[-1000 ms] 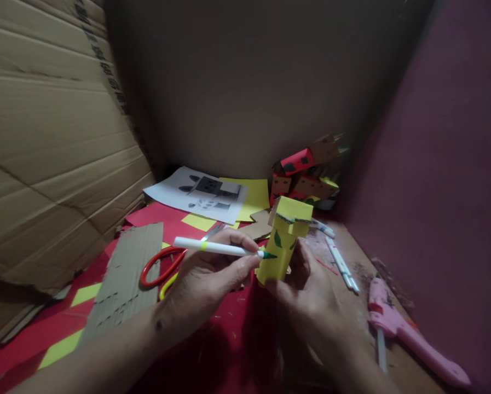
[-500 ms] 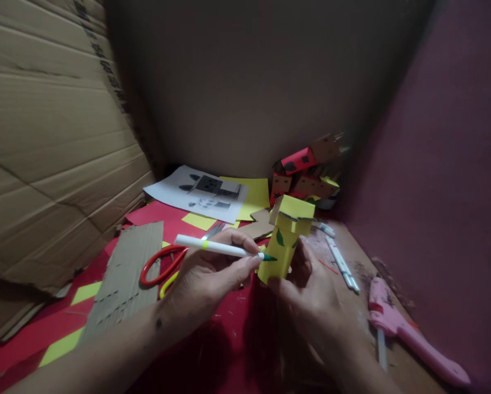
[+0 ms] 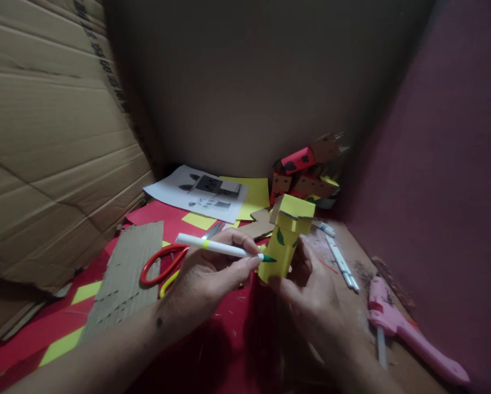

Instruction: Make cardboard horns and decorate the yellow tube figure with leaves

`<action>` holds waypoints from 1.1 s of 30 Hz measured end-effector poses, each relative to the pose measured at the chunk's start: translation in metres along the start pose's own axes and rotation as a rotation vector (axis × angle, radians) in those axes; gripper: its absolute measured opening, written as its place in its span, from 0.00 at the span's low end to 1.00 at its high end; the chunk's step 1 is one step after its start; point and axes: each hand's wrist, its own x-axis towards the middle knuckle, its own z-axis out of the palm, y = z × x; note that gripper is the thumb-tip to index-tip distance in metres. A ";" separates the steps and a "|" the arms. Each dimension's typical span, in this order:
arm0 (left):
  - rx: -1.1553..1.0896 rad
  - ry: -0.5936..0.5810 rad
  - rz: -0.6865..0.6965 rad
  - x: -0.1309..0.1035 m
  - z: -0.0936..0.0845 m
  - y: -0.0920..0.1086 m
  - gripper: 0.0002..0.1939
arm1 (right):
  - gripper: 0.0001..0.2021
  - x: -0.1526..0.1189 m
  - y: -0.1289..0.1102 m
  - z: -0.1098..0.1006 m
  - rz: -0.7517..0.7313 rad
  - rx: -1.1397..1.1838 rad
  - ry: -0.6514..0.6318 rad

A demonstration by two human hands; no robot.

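Pinched in my left hand (image 3: 212, 273) is a white marker (image 3: 224, 249) with a yellow band. Its green tip touches, or nearly touches, the front of a yellow paper figure (image 3: 278, 254). That figure has a tube body, a box-shaped top with a bare cardboard edge, and two green leaf-shaped marks. My right hand (image 3: 311, 290) is closed around its lower right side and holds it slightly tilted; some of those fingers are hidden behind it. Scissors (image 3: 163, 266) with red and yellow handles lie just left of my left hand.
Behind lie a printed sheet (image 3: 212, 191) and yellow paper (image 3: 258, 197). Red and brown cardboard figures (image 3: 305, 169) are piled at the back. On the right are several markers (image 3: 341, 262) and a pink glue gun (image 3: 405, 328). A cardboard strip (image 3: 126, 273) lies left; a large cardboard panel (image 3: 56, 126) stands there.
Almost nothing differs. The marker tip has shifted very slightly at the figure's front, while both hands keep the same hold.
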 end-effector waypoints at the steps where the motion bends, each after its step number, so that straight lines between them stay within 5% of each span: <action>1: -0.004 -0.002 0.000 0.000 0.000 0.000 0.02 | 0.22 0.000 0.001 0.000 -0.006 0.015 0.004; 33: -0.025 -0.012 -0.004 0.001 -0.001 -0.002 0.04 | 0.26 -0.003 -0.003 0.004 0.040 -0.022 0.048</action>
